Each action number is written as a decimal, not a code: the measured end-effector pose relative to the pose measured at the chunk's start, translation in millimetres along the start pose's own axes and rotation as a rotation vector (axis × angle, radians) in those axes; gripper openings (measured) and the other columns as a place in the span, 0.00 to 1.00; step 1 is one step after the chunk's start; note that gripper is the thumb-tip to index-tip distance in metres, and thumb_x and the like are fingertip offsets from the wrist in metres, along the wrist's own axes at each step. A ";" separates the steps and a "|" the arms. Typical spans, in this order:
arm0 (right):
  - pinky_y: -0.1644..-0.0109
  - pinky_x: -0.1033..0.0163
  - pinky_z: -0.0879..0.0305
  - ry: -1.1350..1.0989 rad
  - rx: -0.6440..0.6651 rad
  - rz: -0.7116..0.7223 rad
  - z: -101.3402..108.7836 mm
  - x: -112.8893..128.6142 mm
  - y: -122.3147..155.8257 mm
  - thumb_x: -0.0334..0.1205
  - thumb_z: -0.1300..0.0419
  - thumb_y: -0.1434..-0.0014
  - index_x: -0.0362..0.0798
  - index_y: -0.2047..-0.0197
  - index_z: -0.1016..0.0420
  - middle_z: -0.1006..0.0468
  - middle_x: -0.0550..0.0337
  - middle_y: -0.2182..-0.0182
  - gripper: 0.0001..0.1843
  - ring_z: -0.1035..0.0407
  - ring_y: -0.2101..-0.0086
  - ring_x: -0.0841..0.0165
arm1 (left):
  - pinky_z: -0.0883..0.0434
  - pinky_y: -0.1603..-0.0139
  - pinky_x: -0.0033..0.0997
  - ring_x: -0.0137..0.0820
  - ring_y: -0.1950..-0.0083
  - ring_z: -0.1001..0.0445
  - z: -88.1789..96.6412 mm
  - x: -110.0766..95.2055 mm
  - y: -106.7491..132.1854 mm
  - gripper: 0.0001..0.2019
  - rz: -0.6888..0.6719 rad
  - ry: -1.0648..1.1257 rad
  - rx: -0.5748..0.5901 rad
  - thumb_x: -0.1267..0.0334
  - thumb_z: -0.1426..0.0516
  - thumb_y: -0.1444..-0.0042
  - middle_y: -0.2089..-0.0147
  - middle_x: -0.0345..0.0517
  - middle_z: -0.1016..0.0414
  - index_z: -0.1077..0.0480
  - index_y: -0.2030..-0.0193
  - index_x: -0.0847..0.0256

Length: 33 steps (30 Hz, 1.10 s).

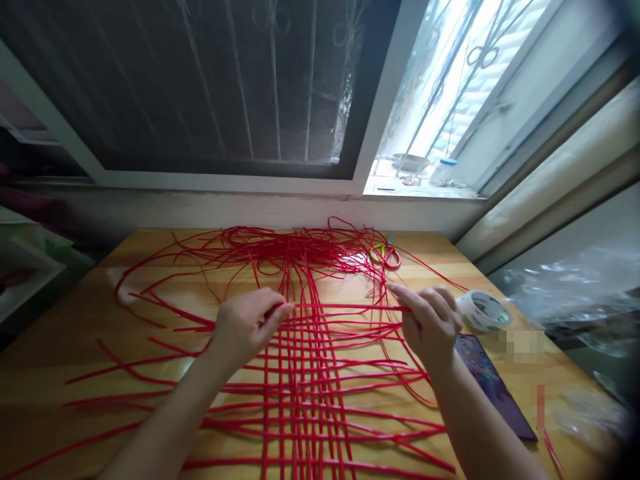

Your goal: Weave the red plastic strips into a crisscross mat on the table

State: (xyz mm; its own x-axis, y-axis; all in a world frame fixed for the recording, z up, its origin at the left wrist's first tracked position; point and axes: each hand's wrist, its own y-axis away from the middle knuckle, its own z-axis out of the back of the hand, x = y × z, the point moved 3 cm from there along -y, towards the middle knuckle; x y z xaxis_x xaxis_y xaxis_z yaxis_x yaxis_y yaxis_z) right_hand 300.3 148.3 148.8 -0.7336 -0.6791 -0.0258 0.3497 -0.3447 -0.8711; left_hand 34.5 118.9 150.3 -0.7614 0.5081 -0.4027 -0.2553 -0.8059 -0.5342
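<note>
Red cords (313, 393) criss-cross in an open woven grid over the table in front of me, with loose ends running out to both sides. One red cord (350, 307) is stretched level between my hands across the far end of the grid. My left hand (253, 320) pinches it between thumb and fingers, just left of the lengthwise cords. My right hand (427, 320) grips the same cord further right, its index finger pointing inward. The cord ends inside both hands are hidden by the fingers.
A heap of loose red cords (295, 247) lies along the table's back edge, with scissors (385, 255) beside it. Right of my right hand are a roll of tape (484, 311) and a phone (495, 387). Clear plastic wrapping (575, 300) sits at the right. A window (225, 87) rises behind.
</note>
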 end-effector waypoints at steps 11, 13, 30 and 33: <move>0.66 0.65 0.46 0.447 0.197 -0.171 -15.2 -72.3 6.2 0.42 0.45 0.43 0.50 0.66 0.24 0.27 0.60 0.76 0.08 0.40 0.71 0.68 | 0.39 0.64 0.37 0.39 0.63 0.33 -8.2 40.1 15.9 0.14 0.223 -0.643 0.084 0.57 0.48 0.44 0.69 0.48 0.30 0.27 0.73 0.60; 0.61 0.63 0.45 0.440 0.322 -0.183 -26.9 -72.7 9.9 0.44 0.44 0.44 0.52 0.63 0.24 0.26 0.59 0.71 0.09 0.38 0.65 0.65 | 0.39 0.62 0.39 0.40 0.62 0.34 -14.6 38.8 19.0 0.13 0.233 -0.687 0.130 0.59 0.48 0.45 0.69 0.49 0.30 0.27 0.74 0.61; 0.66 0.65 0.36 -0.448 0.819 -0.542 -101.1 94.1 53.7 0.34 0.52 0.41 0.47 0.54 0.33 0.24 0.57 0.66 0.12 0.30 0.67 0.68 | 0.36 0.55 0.36 0.34 0.57 0.35 -52.3 -12.9 21.0 0.08 0.025 -0.057 0.122 0.65 0.48 0.45 0.61 0.47 0.32 0.31 0.60 0.60; 0.69 0.67 0.40 -0.337 0.915 -0.537 -97.3 79.9 65.4 0.41 0.55 0.37 0.49 0.64 0.29 0.25 0.61 0.72 0.14 0.31 0.72 0.69 | 0.37 0.48 0.40 0.37 0.49 0.37 -45.4 -3.6 47.3 0.14 0.083 -0.040 0.016 0.63 0.46 0.46 0.53 0.51 0.35 0.34 0.52 0.61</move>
State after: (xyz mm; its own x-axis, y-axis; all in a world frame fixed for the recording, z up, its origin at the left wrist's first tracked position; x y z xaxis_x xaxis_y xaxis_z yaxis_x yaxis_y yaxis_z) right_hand 207.9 134.6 42.0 -0.7715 -0.3919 0.5012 0.4343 -0.9001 -0.0354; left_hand 52.3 92.8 92.8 -0.8034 0.4273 -0.4146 -0.1998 -0.8495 -0.4883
